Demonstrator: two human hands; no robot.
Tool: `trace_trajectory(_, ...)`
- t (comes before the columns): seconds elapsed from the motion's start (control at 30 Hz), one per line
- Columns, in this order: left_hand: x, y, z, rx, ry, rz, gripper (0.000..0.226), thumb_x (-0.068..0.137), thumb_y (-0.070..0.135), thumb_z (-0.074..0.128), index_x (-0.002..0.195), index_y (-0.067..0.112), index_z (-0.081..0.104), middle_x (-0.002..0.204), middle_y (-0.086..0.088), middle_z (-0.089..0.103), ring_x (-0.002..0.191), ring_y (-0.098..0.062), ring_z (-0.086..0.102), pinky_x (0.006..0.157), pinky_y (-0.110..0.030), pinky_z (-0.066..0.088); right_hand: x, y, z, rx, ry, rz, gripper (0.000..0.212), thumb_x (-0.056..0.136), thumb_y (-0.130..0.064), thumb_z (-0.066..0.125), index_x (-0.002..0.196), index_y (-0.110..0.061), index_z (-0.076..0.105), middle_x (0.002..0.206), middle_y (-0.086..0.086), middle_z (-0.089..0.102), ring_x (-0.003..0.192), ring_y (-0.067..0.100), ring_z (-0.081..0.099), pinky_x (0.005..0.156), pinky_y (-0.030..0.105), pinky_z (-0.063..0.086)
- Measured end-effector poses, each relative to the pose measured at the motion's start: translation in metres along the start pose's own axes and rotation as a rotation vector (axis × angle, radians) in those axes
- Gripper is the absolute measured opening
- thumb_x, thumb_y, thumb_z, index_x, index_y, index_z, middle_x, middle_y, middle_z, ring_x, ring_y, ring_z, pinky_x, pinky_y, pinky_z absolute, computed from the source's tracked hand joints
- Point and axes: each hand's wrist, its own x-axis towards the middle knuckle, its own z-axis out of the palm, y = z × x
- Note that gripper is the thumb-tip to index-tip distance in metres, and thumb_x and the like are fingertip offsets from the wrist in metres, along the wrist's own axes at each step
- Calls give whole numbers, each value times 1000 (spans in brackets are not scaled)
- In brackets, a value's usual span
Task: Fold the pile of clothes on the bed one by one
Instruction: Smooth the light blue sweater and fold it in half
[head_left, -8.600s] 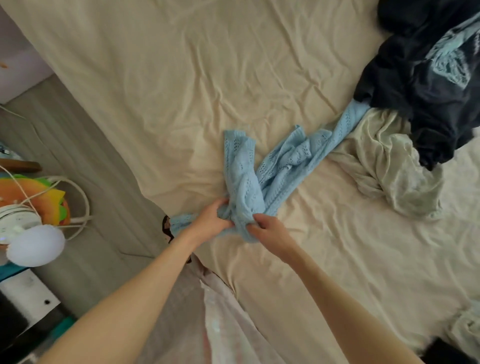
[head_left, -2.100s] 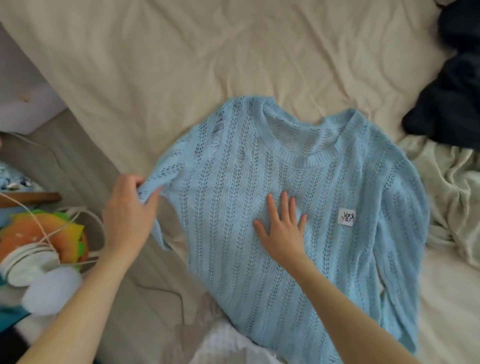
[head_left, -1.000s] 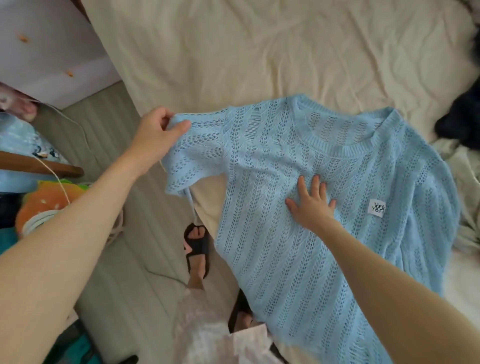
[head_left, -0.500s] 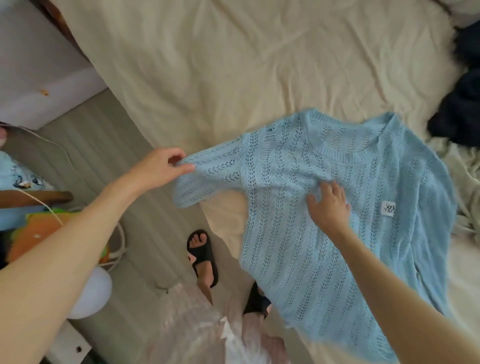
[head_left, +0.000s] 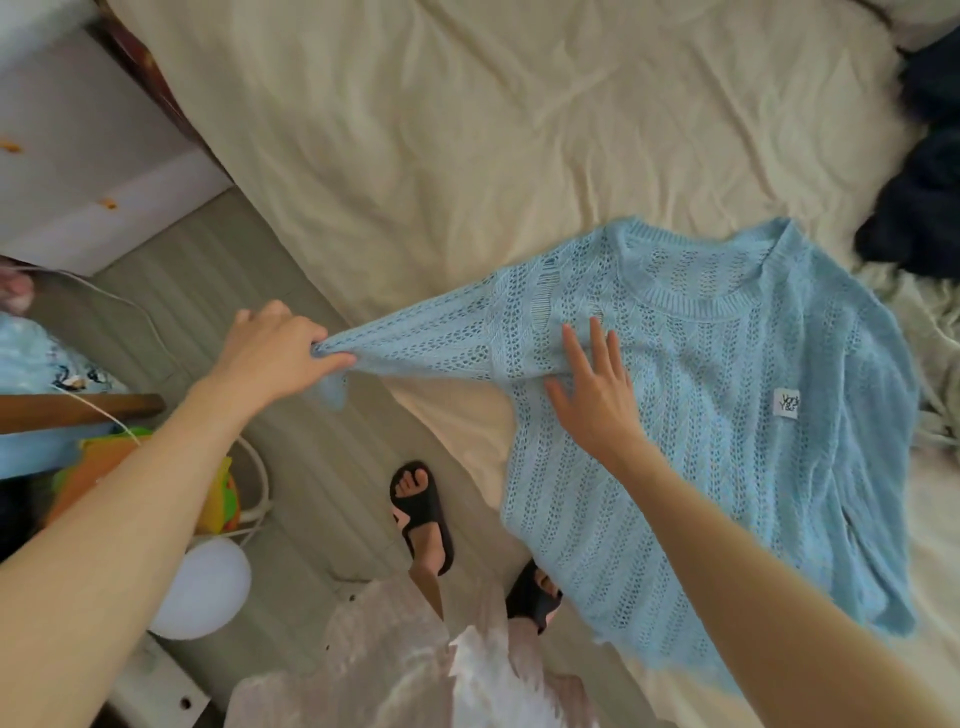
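Observation:
A light blue open-knit sweater (head_left: 727, 415) lies spread face up on the cream bed sheet (head_left: 467, 130), neck toward the far side, a small white label on its chest. My left hand (head_left: 275, 353) grips the cuff of its left sleeve and holds the sleeve stretched out straight past the bed's edge, above the floor. My right hand (head_left: 597, 395) lies flat with straight fingers on the sweater near the armpit. The rest of the pile sits at the right edge: dark navy clothes (head_left: 924, 208) and a pale crumpled garment (head_left: 935, 343).
The bed's edge runs diagonally from upper left to lower right. Beside it is grey wood floor (head_left: 322, 467) with my feet in black sandals (head_left: 423, 512). At the left are a white round lamp (head_left: 200, 587), cables, a colourful toy and a white cabinet (head_left: 78, 156).
My left hand has pulled the sleeve out to the left until it is taut. My right hand has slid left toward the armpit and flattened its fingers on the knit.

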Motion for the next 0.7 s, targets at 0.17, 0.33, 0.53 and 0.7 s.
trace_trajectory(0.17,-7,3,-7,-698,36,35,36,85,37,66,58,22,47,48,12,43,47,-4,39,50,-22,29,-14,0,6,-31,1,-7,66,99,-38,43,152,-28,5,159,4,-13,146,26,-13,117,52,9)
trace_trajectory(0.33,-19,-25,9,-149,-174,-70,19,92,37,55,86,19,56,87,-9,61,87,-30,58,68,-36,43,-18,-8,12,-60,-37,0,64,99,-40,39,152,-29,4,159,3,-14,146,26,-15,116,54,5)
trace_trajectory(0.53,-20,2,19,-209,116,-240,39,93,16,51,131,9,48,127,-20,47,119,-39,43,93,-49,39,-18,-9,11,-19,-35,-2,63,100,-39,39,153,-29,6,160,4,-11,146,26,-12,116,53,5)
trace_trajectory(0.7,-13,69,21,-301,148,16,39,93,12,53,131,4,49,131,-17,48,122,-32,43,102,-41,35,-29,8,6,54,-9,0,61,101,-37,38,152,-27,7,160,4,-6,147,26,-7,119,48,7)
